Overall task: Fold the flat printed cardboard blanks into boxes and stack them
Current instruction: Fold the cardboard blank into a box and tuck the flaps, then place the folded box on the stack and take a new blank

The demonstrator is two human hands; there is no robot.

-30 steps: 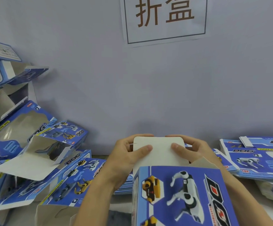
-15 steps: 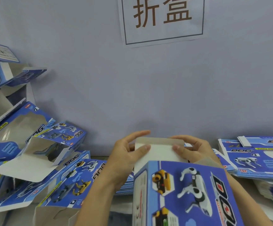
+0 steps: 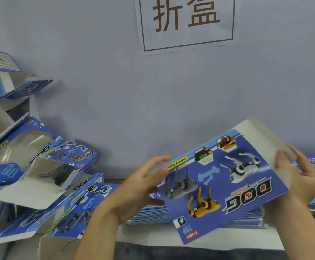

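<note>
Two hands are engaged with one printed box (image 3: 222, 182), which is held in the air above the table (image 3: 153, 235), tilted, with its blue dog-printed face turned up and a plain grey flap (image 3: 262, 134) standing out at its far right end. It is judged to be light, thin cardboard: stiff along the panels, weak at the creases, easily dented at corners and flaps, and somewhat slick on the printed face. It is best taken by the two short ends or along folded edges, never by a loose flap alone.

The left hand (image 3: 143, 186) is curled round the box's left end, thumb laid on the printed face and fingers passed behind. The right hand (image 3: 295, 175) is wrapped round the right end by the flap; it is blurred, so the exact finger placement cannot be told. Each grip is closed only as far as the thin board allows.

Beneath the box a pile of flat blanks (image 3: 151, 214) is seen on the table, and folded boxes (image 3: 40, 166) are heaped at the left, where this one is presumably meant to be stacked
</note>
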